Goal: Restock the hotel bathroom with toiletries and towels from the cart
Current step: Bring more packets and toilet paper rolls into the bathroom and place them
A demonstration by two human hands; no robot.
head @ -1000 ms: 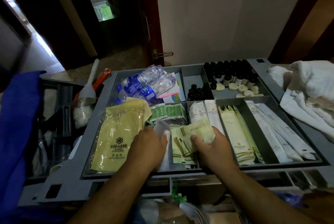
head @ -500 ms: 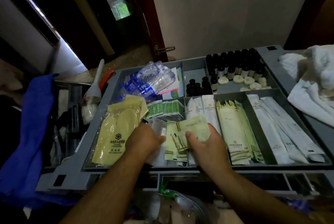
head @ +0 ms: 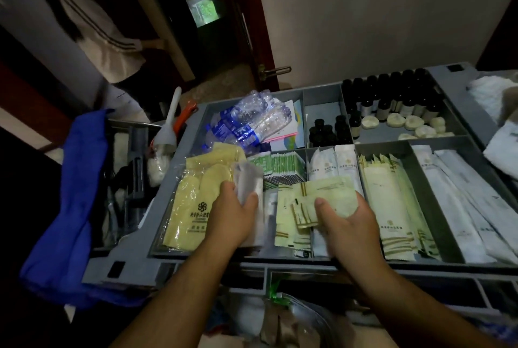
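Reaches into the grey tray (head: 322, 95) with both bare forearms, from the near edge. Grips a clear packet (head: 248, 179) in the left hand (head: 232, 207), curled round its lower end, thumb on its front; holds it upright over the inner edge of the slipper pack (head: 196, 201). Pinches a fan of pale green sachets (head: 330, 187) in the right hand (head: 347, 221), thumb flat on top, just above a stack of the same sachets in the middle front compartment.

Elsewhere in the tray: water bottles (head: 246, 123) lying in the back left compartment; dark bottles (head: 392, 95) standing in the back right, round soaps (head: 406, 123) in front of them; small green packets (head: 280, 162) in a row behind the left hand; white pouches (head: 336, 168) behind the right hand; long pale packs (head: 386, 201) and long white packs (head: 462, 193) to the right. White towels (head: 499, 95) heaped on the cart top past the tray's right rim. Blue cloth (head: 73, 193) hanging at the cart's left end, near a white brush (head: 171, 123). Beyond: plain wall (head: 378, 11), dark open door with a brass handle (head: 274, 70), another person (head: 103, 39) at the upper left. Dim light throughout.
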